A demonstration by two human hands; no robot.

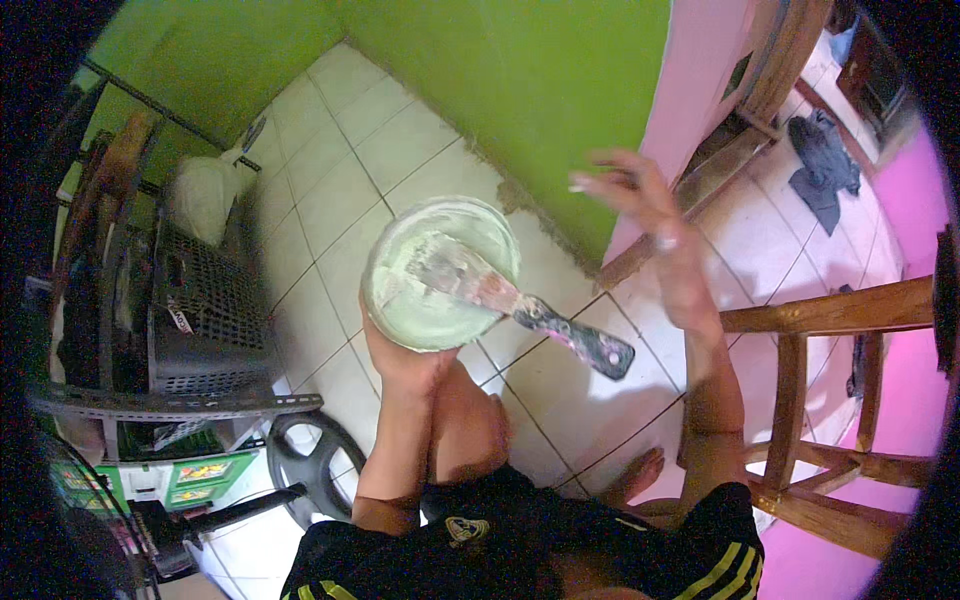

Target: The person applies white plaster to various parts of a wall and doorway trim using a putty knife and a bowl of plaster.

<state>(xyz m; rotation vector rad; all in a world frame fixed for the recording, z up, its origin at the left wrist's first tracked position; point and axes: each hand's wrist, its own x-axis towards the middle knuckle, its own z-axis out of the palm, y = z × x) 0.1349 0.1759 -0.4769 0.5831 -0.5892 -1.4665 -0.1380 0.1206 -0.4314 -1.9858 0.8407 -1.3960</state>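
A round tub (424, 326) of pale green paste is held up in front of me, tilted so that its inside shows. My left hand (402, 358) grips it at its near left side, with most of the fingers hidden behind it. Inside lies a putty knife (575, 336), its paste-smeared blade resting in the paste and its dark, spotted handle sticking out over the rim to the right. My right hand (640, 205) is raised near the wall corner, away from the tub, fingers apart and slightly blurred. Nothing shows in it.
A green wall (540, 90) meets the white tiled floor (340, 190). On the left, a black rack (180, 402) bears a dark plastic basket (205, 310) and a white bag (205, 195). A wooden stool (790, 400) stands right. Dark cloth (825, 165) lies beyond the doorway.
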